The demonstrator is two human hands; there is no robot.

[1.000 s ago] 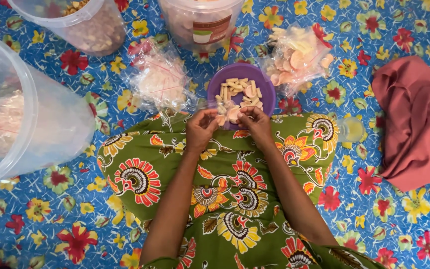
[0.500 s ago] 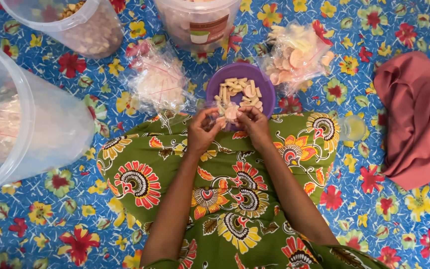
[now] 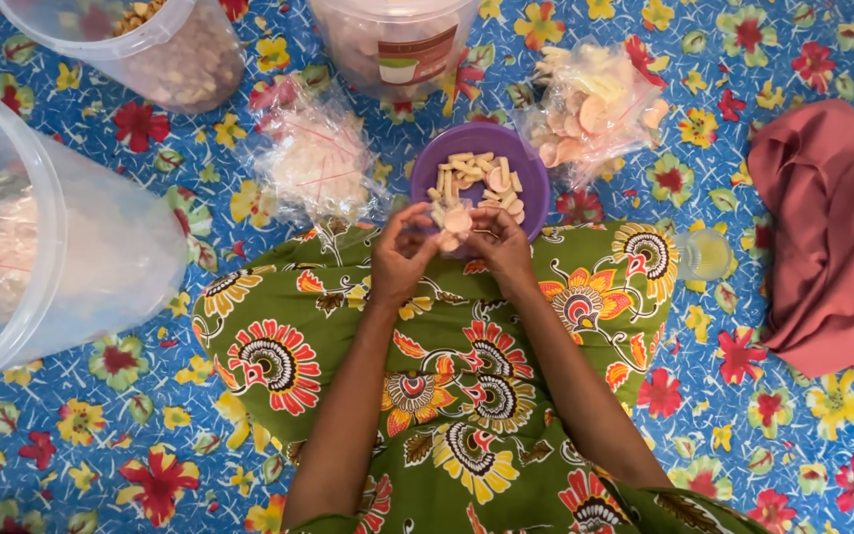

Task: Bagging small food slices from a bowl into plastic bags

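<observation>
A purple bowl (image 3: pixel 531 163) of pale cracker sticks and round chips rests at the far edge of my green patterned lap. My left hand (image 3: pixel 399 255) and my right hand (image 3: pixel 499 249) meet just in front of the bowl. Together they pinch a small clear plastic bag of pale chips (image 3: pixel 451 222) between their fingertips. A filled clear bag of small crackers (image 3: pixel 320 163) lies left of the bowl. Another bag with round orange chips (image 3: pixel 593 107) lies to its right.
A big clear plastic tub (image 3: pixel 71 247) lies on its side at the left. Two more tubs stand at the top, one (image 3: pixel 155 49) with brown snacks, one (image 3: pixel 397 44) with a label. A reddish cloth (image 3: pixel 832 237) lies right, a small clear cup (image 3: pixel 706 253) beside my lap.
Both hands stay in front of the purple bowl and have shifted their fingers slightly around the small bag of chips. Nothing else has moved.
</observation>
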